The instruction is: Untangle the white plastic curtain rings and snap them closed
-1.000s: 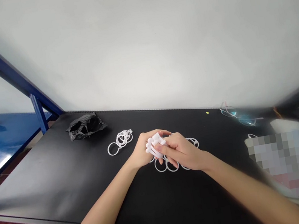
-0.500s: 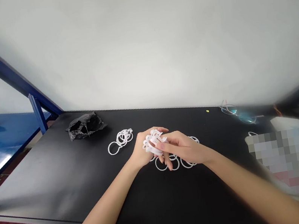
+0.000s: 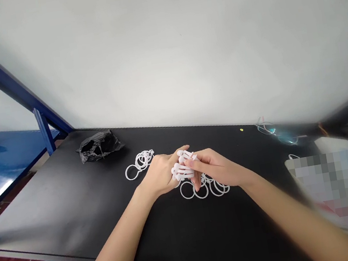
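Several white plastic rings with small rounded tabs [image 3: 182, 171] are bunched together between my two hands above the table. My left hand [image 3: 158, 175] is closed round the bunch from the left, its lower fingers partly hidden behind the rings. From the right, my right hand [image 3: 222, 168] grips the same bunch with the thumb on top. Loose white rings [image 3: 201, 197] lie on the table just below and behind the hands. To the left is another small pile of white rings [image 3: 145, 159], with one ring sticking out toward me.
A crumpled black plastic bag [image 3: 100, 145] lies at the back left of the black table [image 3: 56, 203]. Eyeglasses [image 3: 287, 137] rest at the back right, near a pale, partly blurred package [image 3: 338, 192]. A blue metal frame [image 3: 9, 82] stands at the left, against the pale wall.
My left hand has shifted slightly left, and the bunch of rings has turned and spread between the hands. The right hand stays on it. The side pile has not moved.
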Tool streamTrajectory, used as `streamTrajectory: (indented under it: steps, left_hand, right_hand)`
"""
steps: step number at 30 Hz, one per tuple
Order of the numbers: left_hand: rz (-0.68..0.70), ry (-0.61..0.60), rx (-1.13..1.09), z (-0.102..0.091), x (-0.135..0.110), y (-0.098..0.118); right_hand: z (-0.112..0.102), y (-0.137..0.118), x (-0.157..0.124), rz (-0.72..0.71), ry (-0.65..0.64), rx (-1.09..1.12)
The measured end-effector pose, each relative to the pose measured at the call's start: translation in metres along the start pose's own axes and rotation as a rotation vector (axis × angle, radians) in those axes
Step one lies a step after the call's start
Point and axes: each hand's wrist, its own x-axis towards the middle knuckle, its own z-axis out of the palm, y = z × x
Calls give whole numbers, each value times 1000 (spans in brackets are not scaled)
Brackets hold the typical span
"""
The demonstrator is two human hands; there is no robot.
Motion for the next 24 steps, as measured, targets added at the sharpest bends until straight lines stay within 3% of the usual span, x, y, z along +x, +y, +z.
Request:
streamTrajectory:
  steps: [4,11,17,20,24]
  left_hand:
    - [-62,-25,26,2,1,-4]
    - [-101,-140,-561,13,0,0]
    - [-200,-191,-890,-1,8,21]
    - [-207,-196,-937,-5,9,24]
    - [-197,-115,-863,1,4,20]
  right_hand:
    - [3,2,0,-28,-16,-75]
    - [9,0,-5,-143,5,-253]
    - [13,-5,-8,-244,-30,-207]
    - [13,-10,-10,-232,-34,-214]
    - [8,-14,-10,-112,-74,-258]
